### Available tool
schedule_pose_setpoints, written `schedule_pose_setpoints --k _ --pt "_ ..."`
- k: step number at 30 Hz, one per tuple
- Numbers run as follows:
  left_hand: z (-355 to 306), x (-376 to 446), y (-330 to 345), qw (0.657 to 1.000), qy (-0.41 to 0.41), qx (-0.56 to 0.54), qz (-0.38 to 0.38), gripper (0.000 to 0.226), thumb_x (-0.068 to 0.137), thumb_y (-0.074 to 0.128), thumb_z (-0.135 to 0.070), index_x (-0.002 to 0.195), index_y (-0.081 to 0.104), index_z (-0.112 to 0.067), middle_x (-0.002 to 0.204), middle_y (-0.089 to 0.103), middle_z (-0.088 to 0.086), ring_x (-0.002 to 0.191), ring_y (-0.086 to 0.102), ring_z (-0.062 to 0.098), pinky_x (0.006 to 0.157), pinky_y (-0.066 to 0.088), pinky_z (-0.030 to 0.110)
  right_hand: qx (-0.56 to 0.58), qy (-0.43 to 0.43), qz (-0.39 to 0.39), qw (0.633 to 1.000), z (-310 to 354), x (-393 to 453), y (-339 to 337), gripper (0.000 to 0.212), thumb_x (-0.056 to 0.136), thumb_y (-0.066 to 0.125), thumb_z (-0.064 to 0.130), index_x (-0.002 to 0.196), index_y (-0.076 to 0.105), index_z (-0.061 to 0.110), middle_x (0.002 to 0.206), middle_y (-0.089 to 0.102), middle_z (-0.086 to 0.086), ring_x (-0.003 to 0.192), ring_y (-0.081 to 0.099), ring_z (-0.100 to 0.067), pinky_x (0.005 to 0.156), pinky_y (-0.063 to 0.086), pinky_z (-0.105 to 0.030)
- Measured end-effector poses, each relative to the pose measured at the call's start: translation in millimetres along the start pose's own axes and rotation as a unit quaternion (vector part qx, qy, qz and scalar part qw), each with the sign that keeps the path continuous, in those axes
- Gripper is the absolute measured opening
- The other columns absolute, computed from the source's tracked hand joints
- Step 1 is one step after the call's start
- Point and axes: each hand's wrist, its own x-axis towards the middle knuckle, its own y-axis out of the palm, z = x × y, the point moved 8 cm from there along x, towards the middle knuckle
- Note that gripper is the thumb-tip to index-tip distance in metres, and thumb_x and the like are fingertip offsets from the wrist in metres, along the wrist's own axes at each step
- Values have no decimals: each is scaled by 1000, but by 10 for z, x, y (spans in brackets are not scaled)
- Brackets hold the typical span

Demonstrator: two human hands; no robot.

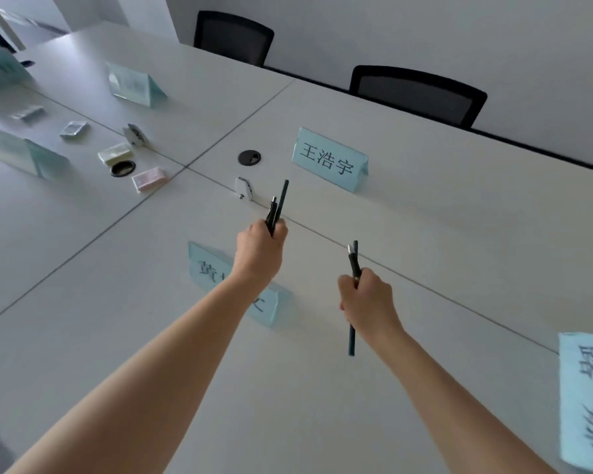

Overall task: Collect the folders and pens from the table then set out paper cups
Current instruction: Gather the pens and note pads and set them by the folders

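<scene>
Both bare arms outstretched above white desk (425,200). Left hand (259,251) gripping dark pens (278,206) upright; right hand (368,299) clutching two more pens (353,261), near blue name cards (329,160).

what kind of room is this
Most likely an office meeting room: a long white table made of joined sections, light blue name cards standing at the seats, and black mesh office chairs along the far side by a plain wall.

White table (425,234) — blue name cards (329,160), small packets (149,179)
</scene>
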Motion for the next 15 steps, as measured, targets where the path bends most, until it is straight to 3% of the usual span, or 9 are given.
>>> schedule_pose_setpoints --k 3,6,8,13,15 --pt "368 -548 -290 999 -34 -38 -8 39 100 36 -38 87 52 -4 86 64 24 82 60 40 73 52 42 5 -30 39 999 224 -558 161 17 91 42 22 83 47 8 75 67 -14 55 52 -22 57 49 -39" --pt "789 -1157 -635 993 -86 -82 -5 34 102 35 -34 94 51 -6 83 64 18 59 63 24 54 48 30 -38 -69 62 995 375 -1145 428 18 94 42 24 87 49 8 73 65 -10 58 56 -24 56 49 -41" --pt "1106 -1587 -918 983 -113 -141 -18 28 103 36 -28 96 51 -5 80 60 14 49 58 18 52 45 28 -49 -89 88 991 464 -1589 680 18 95 42 24 84 46 10 66 58 -5 51 47 -19 50 39 -37" --pt "2047 -2578 -1681 958 -139 -245 -54 18 102 38 -16 94 51 -6 70 52 8 52 48 20 48 42 29 -55 -115 166 978 670 -2721 1473 19 97 40 23 80 41 17 64 49 1 47 38 -12 42 31 -22" --pt "2461 -2950 -2017 952 -140 -264 -63 17 102 40 -17 91 52 -9 65 47 3 52 42 18 49 36 30 -45 -117 184 975 729 -3156 1809 19 98 39 24 80 41 18 65 50 -1 50 43 -15 46 36 -27"
